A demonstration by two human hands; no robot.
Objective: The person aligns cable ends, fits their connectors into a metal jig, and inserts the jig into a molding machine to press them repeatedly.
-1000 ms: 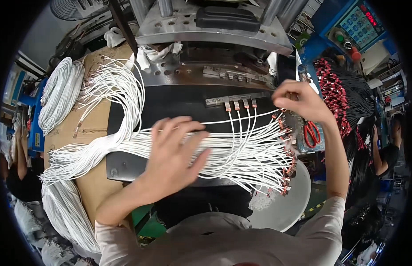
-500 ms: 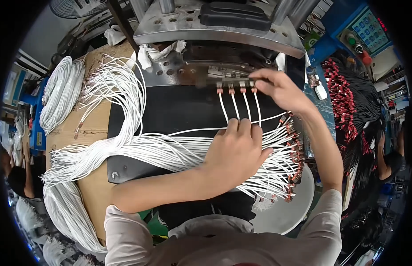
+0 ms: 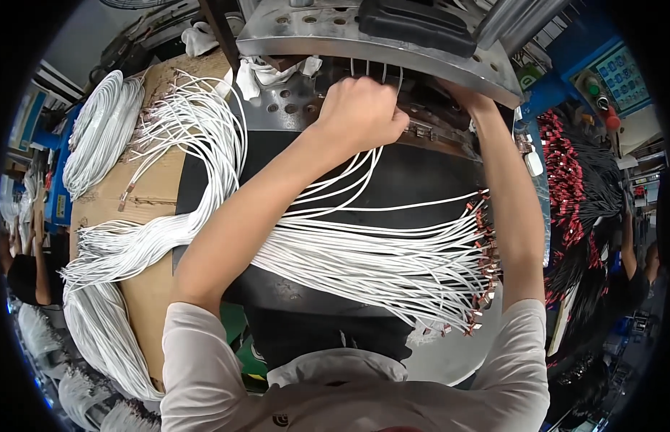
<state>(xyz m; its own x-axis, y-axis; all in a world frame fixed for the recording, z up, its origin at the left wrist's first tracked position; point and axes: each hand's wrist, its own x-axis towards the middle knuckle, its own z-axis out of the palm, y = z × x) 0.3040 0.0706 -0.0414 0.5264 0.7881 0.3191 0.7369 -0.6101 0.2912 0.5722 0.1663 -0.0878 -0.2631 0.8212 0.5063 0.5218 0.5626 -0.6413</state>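
My left hand (image 3: 362, 114) is closed around a few white cables (image 3: 369, 167). Their upper lengths rise past the knuckles under the thick metal press plate (image 3: 313, 49), where their ends are hidden. My right hand (image 3: 461, 93) reaches beneath the right side of that plate, its fingers out of sight. Just below both hands runs a metal strip with small fittings (image 3: 429, 132). Closer to me, a wide bundle of white cables (image 3: 356, 248) lies across the black work surface (image 3: 421, 169), its reddish-brown connector ends (image 3: 485, 252) fanned at the right.
A coiled white cable bundle (image 3: 104, 137) and loose cable ends lie on cardboard (image 3: 144, 288) at left. A pale round tub (image 3: 450, 356) sits below the connectors. Black cables with red ends (image 3: 565, 180) hang at right, below a control panel (image 3: 619, 79).
My left hand has moved up and away from me with the cables. My right hand has gone under the press plate, and the connector-loaded bar is no longer visible.
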